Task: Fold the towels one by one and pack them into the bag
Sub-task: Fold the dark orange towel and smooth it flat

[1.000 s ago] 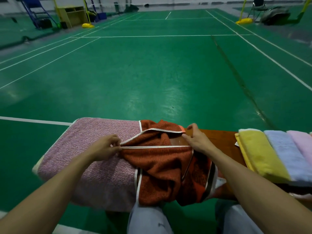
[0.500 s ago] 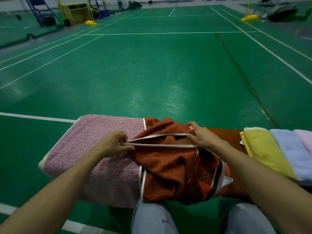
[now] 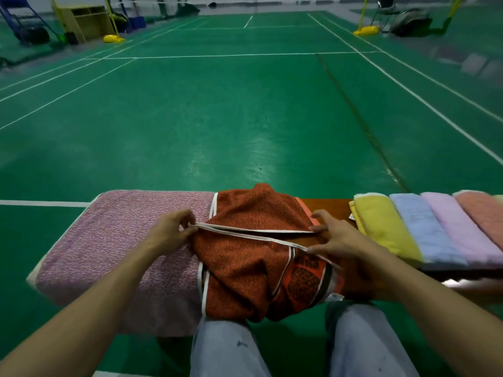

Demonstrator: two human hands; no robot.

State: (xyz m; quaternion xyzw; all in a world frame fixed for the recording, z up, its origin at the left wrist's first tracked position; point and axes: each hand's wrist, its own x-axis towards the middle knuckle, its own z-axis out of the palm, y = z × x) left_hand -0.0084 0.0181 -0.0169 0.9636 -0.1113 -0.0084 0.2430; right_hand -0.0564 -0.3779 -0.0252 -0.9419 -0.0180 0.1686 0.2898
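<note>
- I am pinching the left end of the white trim (image 3: 253, 231) of the bag (image 3: 245, 262) with my left hand (image 3: 170, 231), finger and thumb closing on the edge.
- My right hand (image 3: 336, 236) is lying spread at the right end, thumb touching the far trim and fingertips touching the near trim. I am not gripping there.
- The bag is sitting on the bench (image 3: 324, 206) in front of me, its near side hanging towards my knees.
- Risk: the mouth is showing only a narrow slit. A folded towel is likely to catch on the trim and come unfolded.
- Risk: the right side is only being pressed, so it may slip and let the mouth fall shut.
- Risk: the hanging weight may be dragging the bag off the bench edge.
- Count: one bag; I cannot tell what is inside it.
- Count: one speckled towel (image 3: 117, 240), lying flat just left of the bag.
- Count: four folded towels side by side at right: yellow towel (image 3: 381, 227), blue towel (image 3: 419, 229), lilac towel (image 3: 457, 227), pink towel (image 3: 484, 216). A possible fifth is showing at the frame edge, too cut off to confirm.
</note>
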